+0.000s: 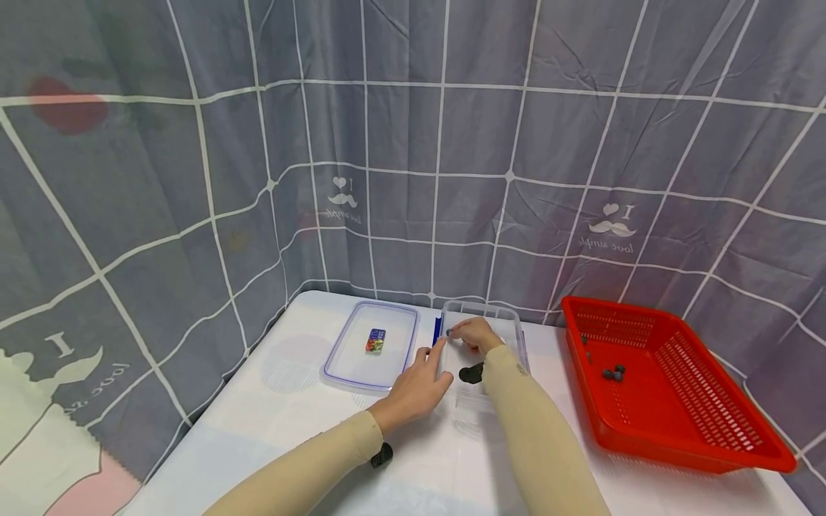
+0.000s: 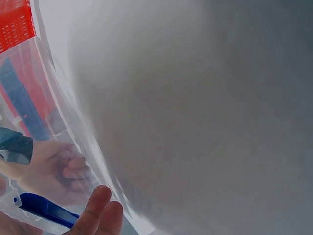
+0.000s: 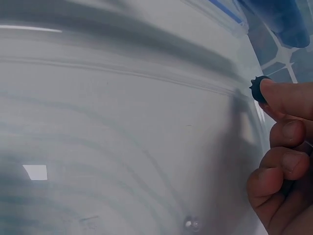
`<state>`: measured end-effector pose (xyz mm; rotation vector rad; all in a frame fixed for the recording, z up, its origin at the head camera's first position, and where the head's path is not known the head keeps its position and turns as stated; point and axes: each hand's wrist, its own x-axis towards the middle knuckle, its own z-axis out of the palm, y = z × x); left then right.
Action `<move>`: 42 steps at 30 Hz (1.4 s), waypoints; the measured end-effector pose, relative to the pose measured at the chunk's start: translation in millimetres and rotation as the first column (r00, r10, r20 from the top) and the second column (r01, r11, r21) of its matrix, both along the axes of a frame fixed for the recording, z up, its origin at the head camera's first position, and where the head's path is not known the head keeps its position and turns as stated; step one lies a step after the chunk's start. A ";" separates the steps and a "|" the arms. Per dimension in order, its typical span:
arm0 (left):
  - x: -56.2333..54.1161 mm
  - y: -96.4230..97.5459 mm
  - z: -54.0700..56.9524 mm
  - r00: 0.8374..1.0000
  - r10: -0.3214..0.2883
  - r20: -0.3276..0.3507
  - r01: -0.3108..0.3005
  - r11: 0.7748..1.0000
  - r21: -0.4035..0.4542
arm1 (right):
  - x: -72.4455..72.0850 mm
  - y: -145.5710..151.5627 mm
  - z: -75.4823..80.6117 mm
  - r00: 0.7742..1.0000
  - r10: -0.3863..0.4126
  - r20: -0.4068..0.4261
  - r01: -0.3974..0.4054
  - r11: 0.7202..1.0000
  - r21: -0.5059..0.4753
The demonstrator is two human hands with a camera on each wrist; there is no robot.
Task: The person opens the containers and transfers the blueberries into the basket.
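A clear plastic box (image 1: pixel 485 309) with blue clasps stands near the back of the white table. Over its left part, my right hand (image 1: pixel 476 334) pinches a dark blueberry (image 3: pixel 257 90) between thumb and fingertip, the crown facing outward in the right wrist view. My left hand (image 1: pixel 416 383) is at the box's left side, fingers extended and thumb apart. In the left wrist view its fingertips (image 2: pixel 100 196) lie right by a blue clasp (image 2: pixel 46 209), and the other hand shows through the clear wall.
Left of the box lies its clear lid (image 1: pixel 345 364) with a blue seal and a printed label (image 1: pixel 376 341). A red slotted basket (image 1: pixel 671 412) on the right holds several blueberries (image 1: pixel 617 374). A grey checked curtain (image 1: pixel 400 143) hangs behind the table.
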<state>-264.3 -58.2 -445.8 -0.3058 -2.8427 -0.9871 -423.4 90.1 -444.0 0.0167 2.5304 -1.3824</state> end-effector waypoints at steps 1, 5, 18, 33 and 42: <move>-0.1 0.4 -0.1 1.000 -0.002 -0.001 0.002 1.000 0.000 | -0.5 0.9 0.5 1.000 0.003 0.005 -0.003 1.000 0.000; 0.2 1.8 1.1 1.000 -0.009 0.000 0.009 1.000 0.002 | -2.7 4.9 2.9 1.000 0.004 0.021 -0.004 1.000 -0.016; -0.5 4.0 1.3 1.000 -0.007 -0.001 0.007 1.000 -0.004 | 3.5 21.1 24.4 0.998 0.070 0.001 -0.070 0.998 -0.010; -1.7 2.3 1.4 1.000 0.000 0.023 0.000 1.000 0.015 | 0.8 40.7 54.9 0.981 0.194 -0.027 -0.193 0.981 0.034; 0.0 2.0 0.3 1.000 0.005 0.021 -0.006 1.000 0.028 | 6.5 61.9 65.8 0.975 0.219 -0.033 -0.217 0.975 0.041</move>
